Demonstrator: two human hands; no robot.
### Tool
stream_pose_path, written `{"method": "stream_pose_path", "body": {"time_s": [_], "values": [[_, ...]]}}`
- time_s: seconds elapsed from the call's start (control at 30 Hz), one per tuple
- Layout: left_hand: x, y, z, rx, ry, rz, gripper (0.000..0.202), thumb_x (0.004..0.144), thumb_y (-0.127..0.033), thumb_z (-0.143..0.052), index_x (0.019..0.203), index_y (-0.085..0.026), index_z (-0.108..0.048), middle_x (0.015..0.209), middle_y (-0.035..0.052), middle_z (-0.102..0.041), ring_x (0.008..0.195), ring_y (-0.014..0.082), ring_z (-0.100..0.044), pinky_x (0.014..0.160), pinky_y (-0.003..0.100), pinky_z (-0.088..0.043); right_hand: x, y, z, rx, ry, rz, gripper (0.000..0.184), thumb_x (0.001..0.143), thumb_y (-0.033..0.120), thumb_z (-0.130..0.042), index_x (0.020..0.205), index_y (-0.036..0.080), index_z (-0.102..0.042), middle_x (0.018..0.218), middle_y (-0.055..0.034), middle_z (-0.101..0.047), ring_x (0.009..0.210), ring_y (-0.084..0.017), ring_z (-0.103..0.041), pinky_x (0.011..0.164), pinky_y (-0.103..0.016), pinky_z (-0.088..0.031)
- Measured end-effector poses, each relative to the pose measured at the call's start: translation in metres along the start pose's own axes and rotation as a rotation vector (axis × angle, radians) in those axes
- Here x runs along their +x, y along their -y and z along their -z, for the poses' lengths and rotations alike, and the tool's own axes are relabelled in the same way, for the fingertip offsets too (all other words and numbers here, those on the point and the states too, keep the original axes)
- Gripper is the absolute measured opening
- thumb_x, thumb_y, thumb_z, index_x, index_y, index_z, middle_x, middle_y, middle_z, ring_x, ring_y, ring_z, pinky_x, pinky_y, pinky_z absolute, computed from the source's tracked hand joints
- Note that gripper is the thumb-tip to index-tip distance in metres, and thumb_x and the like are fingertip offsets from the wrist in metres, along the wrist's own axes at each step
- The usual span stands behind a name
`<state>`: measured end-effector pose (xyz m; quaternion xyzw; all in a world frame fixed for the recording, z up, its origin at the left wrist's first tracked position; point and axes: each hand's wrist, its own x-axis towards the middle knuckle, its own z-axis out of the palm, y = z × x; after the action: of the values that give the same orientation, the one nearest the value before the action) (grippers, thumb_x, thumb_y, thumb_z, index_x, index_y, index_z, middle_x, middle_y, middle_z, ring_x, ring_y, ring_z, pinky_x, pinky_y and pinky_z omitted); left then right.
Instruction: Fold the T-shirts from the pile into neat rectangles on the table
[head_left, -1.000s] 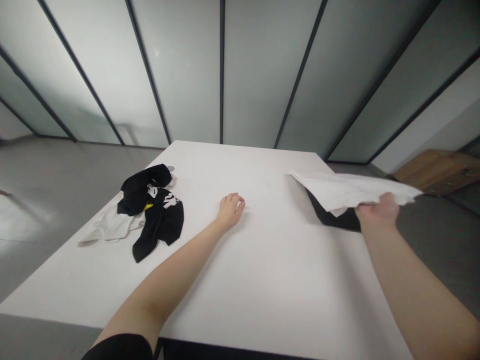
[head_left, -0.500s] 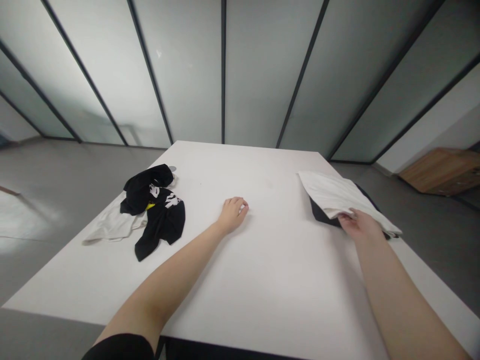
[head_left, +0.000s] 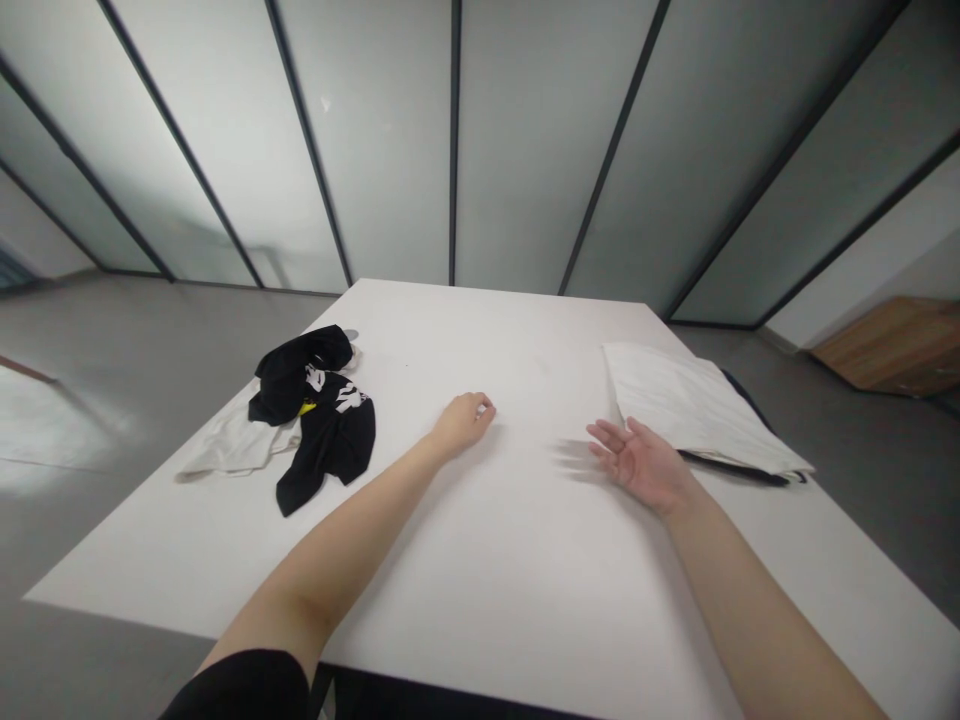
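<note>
A folded white garment (head_left: pixel 694 405) lies at the right side of the white table (head_left: pixel 487 560), on top of a folded black one (head_left: pixel 750 470) whose edge shows beneath it. My right hand (head_left: pixel 637 462) hovers just left of that stack, palm up, fingers spread, holding nothing. My left hand (head_left: pixel 465 420) rests on the table's middle with its fingers curled loosely under; nothing shows in it. At the left lies a crumpled black shirt with white and yellow print (head_left: pixel 322 410) over a rumpled white garment (head_left: pixel 232 450).
Frosted glass panels with dark frames (head_left: pixel 450 140) stand behind the table. Grey floor surrounds it. A wooden cabinet (head_left: pixel 892 345) sits on the floor at the far right. The table's near edge (head_left: pixel 450 680) lies close to my body.
My right hand laid the white garment down on the black one at the right, let go of it, and drew back to the left, opening palm up. My left hand stayed put.
</note>
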<state>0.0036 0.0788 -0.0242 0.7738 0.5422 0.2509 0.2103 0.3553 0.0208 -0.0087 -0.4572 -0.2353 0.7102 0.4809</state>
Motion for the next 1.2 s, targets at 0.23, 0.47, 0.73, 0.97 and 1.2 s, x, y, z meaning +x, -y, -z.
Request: {"method": "stream_pose_path", "body": {"time_s": [0.23,0.47,0.73,0.97,1.2], "values": [[0.019,0.047,0.088,0.020,-0.272,0.374,0.031,0.102,-0.037,-0.053,0.113,-0.018,-0.074,0.116,0.0156,-0.078,0.117,0.0336,-0.070,0.106,0.045,-0.051,0.007,-0.012,-0.004,0.045,-0.060,0.205,0.028,0.106,0.041,-0.049,0.120,0.029,-0.070,0.126,-0.0081,-0.080,0.107,-0.021,-0.079,0.095,-0.039,-0.067],[-0.036,0.119,0.164,0.246,-0.837,0.989,0.054,0.095,-0.037,-0.063,0.137,-0.007,-0.050,0.163,0.0346,-0.038,0.159,0.0536,-0.020,0.118,0.075,-0.023,0.016,-0.007,0.017,0.139,-0.179,0.404,0.043,0.098,0.061,-0.050,0.136,0.041,-0.056,0.133,-0.0099,-0.071,0.121,-0.024,-0.073,0.106,-0.054,-0.060],[-0.051,0.129,0.195,0.154,-0.822,0.899,0.020,0.089,-0.029,-0.066,0.103,-0.016,-0.060,0.113,0.0188,-0.072,0.127,0.0437,-0.058,0.106,0.062,-0.045,0.030,-0.026,0.001,0.057,-0.226,0.430,0.041,0.092,0.043,-0.070,0.132,0.042,-0.060,0.129,-0.0027,-0.071,0.111,-0.018,-0.074,0.099,-0.039,-0.065],[-0.018,0.048,0.207,-0.291,-0.974,0.293,0.025,0.093,-0.039,-0.057,0.093,-0.017,-0.070,0.079,0.0035,-0.069,0.081,0.0241,-0.071,0.073,0.034,-0.059,0.026,-0.038,-0.010,-0.125,-0.160,0.525,0.034,0.083,0.043,-0.086,0.112,0.031,-0.073,0.122,-0.0025,-0.077,0.114,-0.019,-0.071,0.096,-0.035,-0.064],[-0.049,-0.073,0.151,-0.660,-0.188,0.058,0.032,0.085,-0.048,-0.071,0.098,-0.019,-0.078,0.091,0.0034,-0.078,0.085,0.0257,-0.075,0.076,0.034,-0.061,0.023,-0.049,-0.016,-0.617,-0.002,0.699,0.065,0.082,0.056,-0.087,0.138,0.030,-0.067,0.142,-0.0116,-0.072,0.141,-0.034,-0.060,0.117,-0.057,-0.049]]}}
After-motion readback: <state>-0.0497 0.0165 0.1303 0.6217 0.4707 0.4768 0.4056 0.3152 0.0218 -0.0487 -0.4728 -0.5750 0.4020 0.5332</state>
